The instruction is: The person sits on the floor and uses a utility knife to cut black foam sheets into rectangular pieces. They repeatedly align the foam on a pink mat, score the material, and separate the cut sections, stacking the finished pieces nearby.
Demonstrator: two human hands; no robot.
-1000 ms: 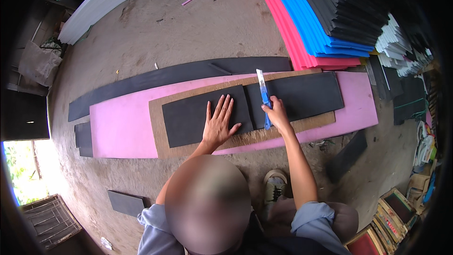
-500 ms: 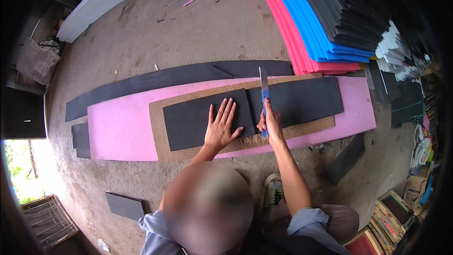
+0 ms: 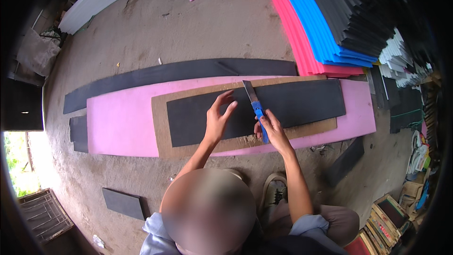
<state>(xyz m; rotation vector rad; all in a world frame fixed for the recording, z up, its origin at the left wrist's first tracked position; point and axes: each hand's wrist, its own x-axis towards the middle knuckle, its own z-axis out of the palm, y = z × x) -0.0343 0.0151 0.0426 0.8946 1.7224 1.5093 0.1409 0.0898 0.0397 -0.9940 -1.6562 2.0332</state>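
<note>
My right hand (image 3: 275, 131) grips a blue utility knife (image 3: 258, 109) with its long blade out, pointing away from me over a black foam sheet (image 3: 302, 101). To its left, my left hand (image 3: 217, 119) is raised above the same sheet, empty, with bent fingers and the thumb apart from them. Beneath the black sheet lies a brown board (image 3: 162, 127), which rests on a long pink sheet (image 3: 118, 125) on the floor. Whether the blade touches the black sheet I cannot tell.
A long black strip (image 3: 179, 74) lies beyond the pink sheet. Red, blue and black foam stacks (image 3: 325, 38) stand at the far right, white sheets (image 3: 104, 0) at the far left. A small black piece (image 3: 123, 203) lies near left, wooden frames (image 3: 384, 219) near right.
My left hand has lifted off the black sheet, its fingers curling. The knife has swung its tip to the left and lower. The seam across the black sheet no longer shows.
</note>
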